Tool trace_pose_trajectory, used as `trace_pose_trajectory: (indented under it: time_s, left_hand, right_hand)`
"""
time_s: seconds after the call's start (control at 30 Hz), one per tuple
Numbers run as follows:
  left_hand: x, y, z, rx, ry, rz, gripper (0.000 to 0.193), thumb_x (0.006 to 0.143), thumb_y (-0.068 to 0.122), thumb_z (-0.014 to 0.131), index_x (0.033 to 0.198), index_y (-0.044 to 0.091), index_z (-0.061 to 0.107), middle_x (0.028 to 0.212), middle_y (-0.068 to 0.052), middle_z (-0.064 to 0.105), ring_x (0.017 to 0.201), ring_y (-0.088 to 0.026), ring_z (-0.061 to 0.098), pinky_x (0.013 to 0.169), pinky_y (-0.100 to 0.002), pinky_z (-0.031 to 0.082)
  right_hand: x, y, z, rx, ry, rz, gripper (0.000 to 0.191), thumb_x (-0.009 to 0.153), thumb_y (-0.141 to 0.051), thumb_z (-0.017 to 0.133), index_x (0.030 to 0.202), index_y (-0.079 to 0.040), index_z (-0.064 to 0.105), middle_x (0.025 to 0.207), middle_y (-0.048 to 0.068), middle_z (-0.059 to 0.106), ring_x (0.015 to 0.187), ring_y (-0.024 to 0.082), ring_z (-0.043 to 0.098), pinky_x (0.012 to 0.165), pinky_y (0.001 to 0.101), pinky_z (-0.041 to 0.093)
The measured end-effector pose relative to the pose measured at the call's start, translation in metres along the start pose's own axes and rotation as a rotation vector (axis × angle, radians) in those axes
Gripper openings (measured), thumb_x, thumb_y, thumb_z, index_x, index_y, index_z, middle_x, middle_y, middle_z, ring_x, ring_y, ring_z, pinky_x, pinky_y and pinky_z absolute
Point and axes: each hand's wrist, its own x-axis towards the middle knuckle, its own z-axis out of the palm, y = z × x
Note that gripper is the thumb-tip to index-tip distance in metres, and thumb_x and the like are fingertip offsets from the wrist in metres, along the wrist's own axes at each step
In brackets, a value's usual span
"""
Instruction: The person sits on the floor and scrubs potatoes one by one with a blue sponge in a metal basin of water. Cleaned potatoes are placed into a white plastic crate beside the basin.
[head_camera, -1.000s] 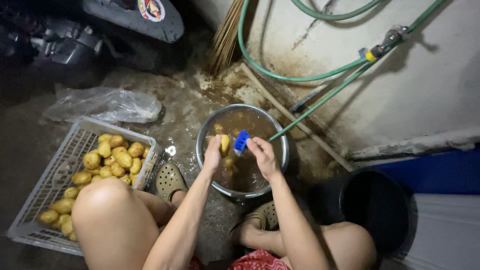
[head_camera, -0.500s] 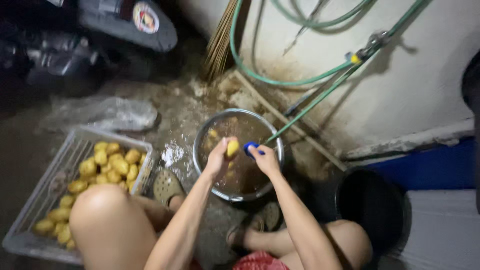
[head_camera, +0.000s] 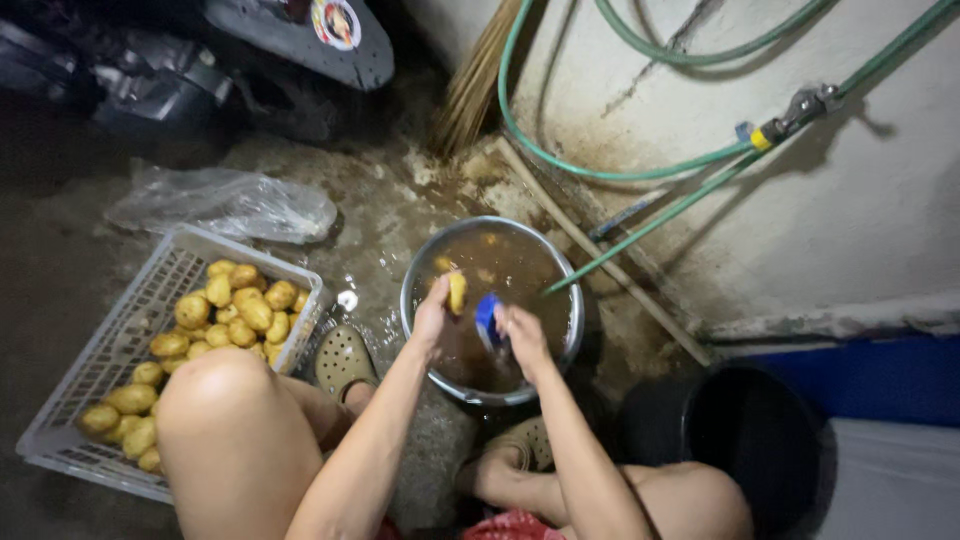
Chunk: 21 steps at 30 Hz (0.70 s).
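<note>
A yellow potato (head_camera: 456, 291) sits pinched in the left hand (head_camera: 432, 318) above a metal basin (head_camera: 415, 335) of muddy water. Just right of it, the right hand (head_camera: 522, 335) is closed around a blue scrubber (head_camera: 487, 318). Left of both hands, a white plastic crate (head_camera: 110, 345) holds more potatoes; beyond it lies a crumpled clear bag (head_camera: 225, 203). A green hose (head_camera: 640, 228) dips over the basin's right rim. A black bucket (head_camera: 755, 440) crowds the right forearm.

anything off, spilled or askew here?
Floor around the metal basin is wet and muddy, and the basin's water is brown. Otherwise nothing stands out: left hand holds a potato, right hand a blue scrubber.
</note>
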Motion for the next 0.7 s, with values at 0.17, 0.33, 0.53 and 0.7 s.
trace_pose_trajectory:
  time_s: [0.17,0.33,0.53,0.7]
  left_hand:
    - [0.005,-0.011,-0.002,0.389,-0.18,0.223,0.041,0.109,0.035,0.047,0.135,0.007,0.063,0.129,-0.004,0.067,0.118,-0.017,0.061,0.108,-0.033,0.044]
    - [0.0,-0.003,0.011,0.259,-0.237,0.162,0.044,0.108,0.032,0.046,0.14,0.006,0.058,0.132,-0.007,0.064,0.118,-0.018,0.059,0.107,-0.034,0.044]
    - [-0.002,0.001,0.022,0.08,-0.289,0.11,0.044,0.106,0.029,0.048,0.141,0.005,0.058,0.131,-0.007,0.064,0.119,-0.02,0.059,0.105,-0.035,0.044]
    - [-0.007,0.008,0.03,0.149,-0.295,0.139,0.043,0.109,0.028,0.046,0.14,0.001,0.057,0.132,-0.01,0.065,0.123,-0.021,0.059,0.11,-0.035,0.043]
  right_hand:
    - [-0.01,-0.07,0.004,-0.256,0.06,-0.154,0.029,0.097,-0.031,0.069,0.085,-0.005,0.069,0.072,-0.004,0.061,0.07,0.005,0.054,0.066,0.0247,0.044]
    - [-0.022,-0.088,0.001,-0.261,0.116,-0.22,0.03,0.098,-0.028,0.07,0.085,-0.002,0.072,0.079,-0.001,0.066,0.076,0.006,0.055,0.07,0.0264,0.046]
    - [-0.02,-0.087,-0.004,-0.467,0.188,-0.342,0.035,0.096,-0.029,0.074,0.078,0.001,0.068,0.081,0.002,0.061,0.077,0.009,0.054,0.073,0.0291,0.045]
    - [-0.029,-0.082,0.002,-0.408,0.106,-0.142,0.031,0.098,-0.031,0.072,0.086,-0.002,0.069,0.077,0.009,0.064,0.076,0.012,0.058,0.07,0.0306,0.049]
